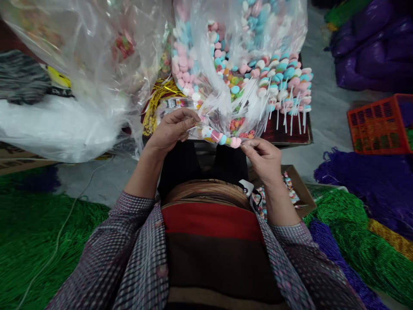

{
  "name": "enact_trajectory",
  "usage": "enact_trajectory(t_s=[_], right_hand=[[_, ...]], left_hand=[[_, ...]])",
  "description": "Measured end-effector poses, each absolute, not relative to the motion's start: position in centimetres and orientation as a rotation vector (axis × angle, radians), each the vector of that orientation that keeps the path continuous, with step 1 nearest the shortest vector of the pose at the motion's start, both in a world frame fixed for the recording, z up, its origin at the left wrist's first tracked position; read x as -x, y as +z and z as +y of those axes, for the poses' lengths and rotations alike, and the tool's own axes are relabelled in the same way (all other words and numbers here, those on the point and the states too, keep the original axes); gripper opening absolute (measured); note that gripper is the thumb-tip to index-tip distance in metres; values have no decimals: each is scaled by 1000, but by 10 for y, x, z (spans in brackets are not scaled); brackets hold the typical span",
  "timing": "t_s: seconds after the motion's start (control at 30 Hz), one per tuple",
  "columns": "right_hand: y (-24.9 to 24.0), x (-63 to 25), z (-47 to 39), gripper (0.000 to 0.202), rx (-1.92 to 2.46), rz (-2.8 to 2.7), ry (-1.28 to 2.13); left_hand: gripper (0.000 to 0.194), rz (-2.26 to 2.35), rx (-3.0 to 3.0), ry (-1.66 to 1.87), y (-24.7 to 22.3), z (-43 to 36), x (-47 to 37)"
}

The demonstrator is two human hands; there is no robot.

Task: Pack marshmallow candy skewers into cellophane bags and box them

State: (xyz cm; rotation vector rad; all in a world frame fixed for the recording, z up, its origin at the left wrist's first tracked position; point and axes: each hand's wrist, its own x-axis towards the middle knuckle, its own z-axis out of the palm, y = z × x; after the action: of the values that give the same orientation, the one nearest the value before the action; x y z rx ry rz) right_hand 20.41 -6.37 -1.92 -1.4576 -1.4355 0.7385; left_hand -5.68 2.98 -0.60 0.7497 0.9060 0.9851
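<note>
A candy skewer point(222, 138) in a clear printed wrapper stretches between my hands in front of the table's near edge. Pink, blue and yellowish pieces show through the film. My left hand point(174, 128) has its fingers closed at the wrapper's left end. At the other end, my right hand point(265, 158) pinches the tip beside the pink pieces. Just beyond lie printed clear wrappers point(179, 103), partly behind my left hand. Many unwrapped candy skewers point(287, 79) with white sticks are heaped at the table's right side.
Large clear bags of candy point(238, 26) cover the table's back. Gold twist ties point(161, 92) lie left of the wrappers. A cardboard box point(305, 202) holding wrapped skewers stands low at my right. An orange crate point(374, 125) and green stringy bundles point(342, 215) are further right.
</note>
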Motion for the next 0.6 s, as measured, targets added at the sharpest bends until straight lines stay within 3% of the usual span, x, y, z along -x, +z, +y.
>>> enact_trajectory(t_s=[0.1,0.37,0.43,0.53,0.6], right_hand=[[-20,-200,-64,29,1493,-1423,685],[-34,-196,-64,32,1474,-1334,949],[-41,-190,-62,34,1456,-1189,969],[-45,-176,-56,41,1371,-971,1078],[-44,-166,-53,45,1314,-870,1142]], left_hand=[[14,883,-815,1000,-7,29,57],[5,755,-906,1071,-8,28,55],[18,633,-832,1109,1,25,51],[54,455,-638,1139,21,19,42],[65,388,-592,1203,29,15,35]])
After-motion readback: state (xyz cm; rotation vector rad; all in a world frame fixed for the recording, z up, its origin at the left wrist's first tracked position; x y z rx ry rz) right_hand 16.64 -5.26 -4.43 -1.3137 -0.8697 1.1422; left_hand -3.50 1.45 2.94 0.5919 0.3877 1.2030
